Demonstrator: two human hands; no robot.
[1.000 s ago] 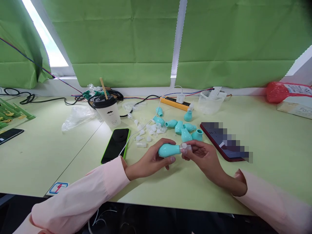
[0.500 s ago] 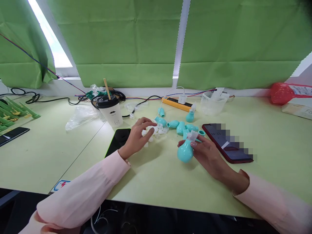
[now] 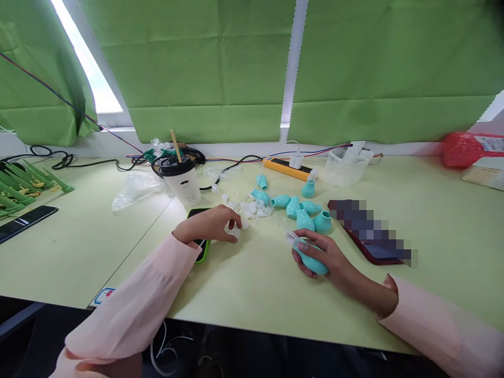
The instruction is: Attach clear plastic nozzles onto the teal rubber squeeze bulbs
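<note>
In my right hand (image 3: 321, 254) is a glossy teal squeeze bulb (image 3: 314, 261), tilted so that its clear plastic tip (image 3: 292, 237) points up and left. My fingers are wrapped round the bulb above the table. My left hand (image 3: 210, 224) reaches low over the table, thumb and fingers curved but apart around a small white plastic piece (image 3: 235, 232). A heap of similar white pieces (image 3: 258, 208) lies just beyond. Several loose teal bulbs (image 3: 293, 207) lie right of the heap. Farther back, another bulb (image 3: 308, 189) stands upright with a whitish tip on it.
A green-edged phone (image 3: 201, 253) lies partly under my left wrist. A dark red phone (image 3: 368, 236) is at the right. Behind are a lidded paper cup (image 3: 183, 185) with a straw, a yellow power strip (image 3: 285, 168) and a translucent tub (image 3: 347, 168). A white cable crosses the heap.
My left hand has moved left and nearer, and its fingers have come around the white piece. My right hand has turned the bulb from tip-up to lying tilted, tip leftward.
</note>
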